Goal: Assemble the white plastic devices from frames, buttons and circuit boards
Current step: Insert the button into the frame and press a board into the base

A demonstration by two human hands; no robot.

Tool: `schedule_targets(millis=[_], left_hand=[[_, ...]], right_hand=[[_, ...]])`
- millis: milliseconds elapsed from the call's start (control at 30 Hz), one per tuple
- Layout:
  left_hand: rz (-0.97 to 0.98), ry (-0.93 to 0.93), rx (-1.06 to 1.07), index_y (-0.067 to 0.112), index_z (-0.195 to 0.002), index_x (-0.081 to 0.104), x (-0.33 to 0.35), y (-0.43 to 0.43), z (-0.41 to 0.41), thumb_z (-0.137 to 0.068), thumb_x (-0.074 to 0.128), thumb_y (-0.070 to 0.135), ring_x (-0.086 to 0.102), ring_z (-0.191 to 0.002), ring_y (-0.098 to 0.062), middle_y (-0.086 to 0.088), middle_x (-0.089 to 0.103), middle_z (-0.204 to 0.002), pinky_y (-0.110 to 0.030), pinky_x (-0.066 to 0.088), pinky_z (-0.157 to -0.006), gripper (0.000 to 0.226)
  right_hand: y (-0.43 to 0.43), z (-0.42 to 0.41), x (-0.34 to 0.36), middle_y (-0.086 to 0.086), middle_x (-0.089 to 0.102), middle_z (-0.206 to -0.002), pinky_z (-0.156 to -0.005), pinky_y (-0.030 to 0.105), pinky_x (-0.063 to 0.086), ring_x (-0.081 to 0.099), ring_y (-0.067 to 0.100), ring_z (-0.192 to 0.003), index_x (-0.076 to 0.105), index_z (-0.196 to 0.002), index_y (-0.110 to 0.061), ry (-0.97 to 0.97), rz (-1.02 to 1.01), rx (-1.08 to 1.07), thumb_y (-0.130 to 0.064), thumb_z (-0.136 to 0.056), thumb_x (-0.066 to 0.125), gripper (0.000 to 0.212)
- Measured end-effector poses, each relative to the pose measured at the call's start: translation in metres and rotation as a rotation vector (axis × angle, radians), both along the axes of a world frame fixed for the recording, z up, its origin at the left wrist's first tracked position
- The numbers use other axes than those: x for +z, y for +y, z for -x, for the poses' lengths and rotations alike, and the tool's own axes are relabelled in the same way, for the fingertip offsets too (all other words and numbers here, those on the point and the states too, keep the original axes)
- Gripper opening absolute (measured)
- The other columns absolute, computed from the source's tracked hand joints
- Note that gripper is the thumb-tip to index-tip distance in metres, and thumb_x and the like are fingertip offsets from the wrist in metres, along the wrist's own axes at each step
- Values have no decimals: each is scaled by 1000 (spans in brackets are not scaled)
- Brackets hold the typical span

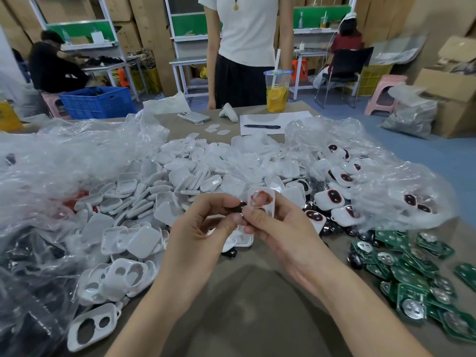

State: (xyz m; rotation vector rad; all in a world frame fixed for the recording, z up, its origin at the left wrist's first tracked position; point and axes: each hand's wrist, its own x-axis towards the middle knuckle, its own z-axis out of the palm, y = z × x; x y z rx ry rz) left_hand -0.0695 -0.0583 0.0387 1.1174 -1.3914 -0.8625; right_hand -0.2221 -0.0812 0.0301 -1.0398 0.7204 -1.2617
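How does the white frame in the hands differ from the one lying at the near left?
The held frame is upright, off the table; the lying frame rests flat, untouched. The held frame shows red at its upper hole; the lying frame's holes are empty. Both are white with two holes.

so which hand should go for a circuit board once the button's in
Right, probably: the green circuit boards lie on that side, nearest the right hand gripping the white frame. The left hand, pinching the dark button, would have to cross over.
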Motion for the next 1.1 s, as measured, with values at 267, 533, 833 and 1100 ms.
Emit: schedule_targets(millis=[267,533,833,1100], left_hand=[[-7,29,50,40,-94,72,1,1,1,-88,74,13,71,-86,-2,14,75,-91,-7,47,-72,28],[18,69,79,32,-95,74,0,-1,1,-89,73,10,72,-92,-2,13,77,-92,-7,48,-77,23],[-2,117,28,29,-99,75,1,1,-1,-89,73,10,72,-91,-1,11,78,-94,-6,48,-76,22],[21,153,-27,19,-108,71,2,2,1,-79,72,30,73,-92,-6,7,78,-97,-11,51,-78,31]], right_hand=[[1,3,4,2,68,-76,-73,19,55,71,15,-74,70,-70,-27,-66,2,11,-14,-77,77,17],[1,2,4,7,77,-103,-74,20,57,75,19,-83,77,-80,-26,-125,20,38,-12,-77,79,14],[0,2,4,10,76,-106,-76,21,56,74,20,-84,76,-82,-29,-94,36,20,-12,-79,76,17],[1,1,5,11,73,-97,-73,20,57,74,19,-82,76,-84,-17,-150,-53,42,-14,-73,78,12]])
